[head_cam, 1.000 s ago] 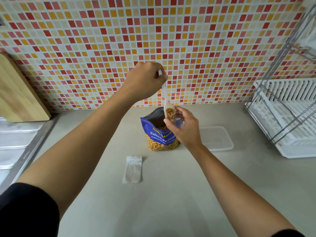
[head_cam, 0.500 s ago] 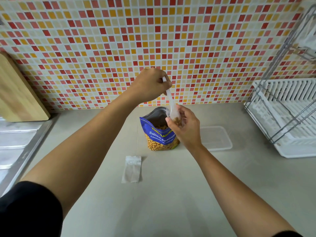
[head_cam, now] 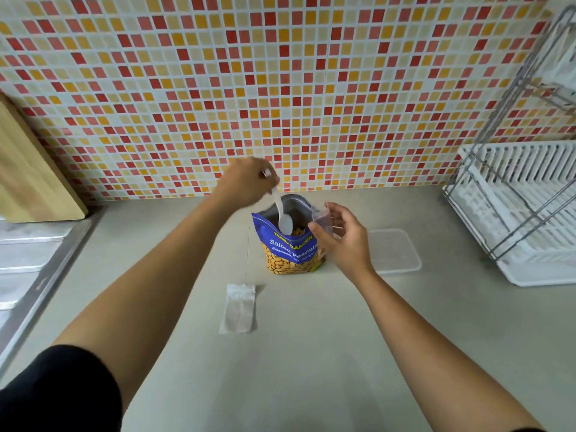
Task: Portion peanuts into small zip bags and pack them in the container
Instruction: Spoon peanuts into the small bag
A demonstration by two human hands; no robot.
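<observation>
Left hand (head_cam: pixel 246 182) is curled around the top of a white plastic spoon (head_cam: pixel 284 224), gripping its handle from above; the hand is slightly blurred. The spoon slants down and to the right, with its bowl inside the open mouth of the blue Salted Peanuts bag (head_cam: pixel 290 249), just above the peanuts showing there. This bag stands upright on the grey counter (head_cam: pixel 311 353), near the tiled wall (head_cam: pixel 280 88), and its clear lower window shows it full of nuts. Right hand (head_cam: pixel 344 244) pinches a small zip bag (head_cam: pixel 322 218) between thumb and fingers, holding it upright just beside the right edge of the peanut bag's mouth; whether any peanuts are inside the small bag is too hard to tell. The clear plastic container (head_cam: pixel 396 251) lies on the counter to the right of the peanut bag, partly behind the right hand, with no lid on it. A spare zip bag (head_cam: pixel 238 308) lies flat on the counter in front of the peanut bag, between the two forearms, apart from both. A white dish rack (head_cam: pixel 523 213) with a wire frame stands at the far right. A wooden cutting board (head_cam: pixel 28 169) leans against the wall at the left, above a steel sink drainboard (head_cam: pixel 25 260). A black sleeve (head_cam: pixel 62 391) covers the left upper arm at the lower left corner.
</observation>
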